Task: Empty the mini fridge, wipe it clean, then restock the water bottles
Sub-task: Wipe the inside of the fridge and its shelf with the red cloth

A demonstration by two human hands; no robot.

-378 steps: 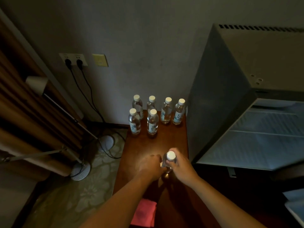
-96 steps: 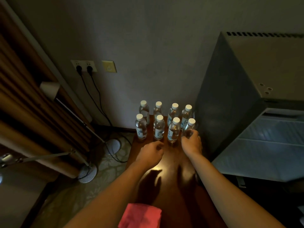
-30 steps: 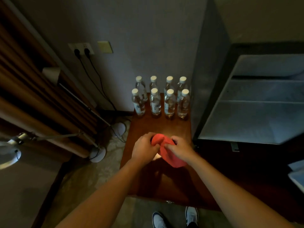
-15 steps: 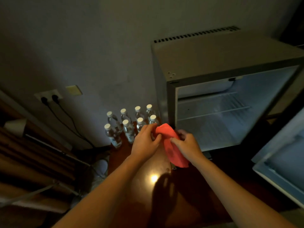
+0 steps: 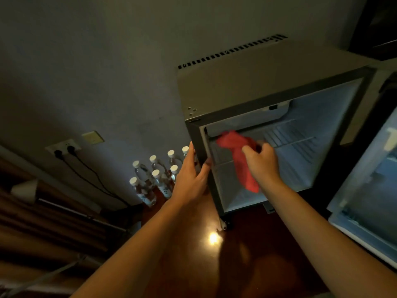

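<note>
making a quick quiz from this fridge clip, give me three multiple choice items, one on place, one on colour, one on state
1. Where do the water bottles stand?
A. On the fridge shelf
B. On the wooden surface beside the mini fridge
C. In the door rack

2. What colour is the cloth?
A. Red
B. Blue
C. White

3. What state is the fridge door in?
A. Shut
B. Taken off
C. Swung open

Answers:
1 B: they cluster by the wall, outside the mini fridge.
2 A: the cloth gripped by the right hand inside the cabinet is red.
3 C: the door hangs open at the right, and the left hand rests on the cabinet's front edge.
</note>
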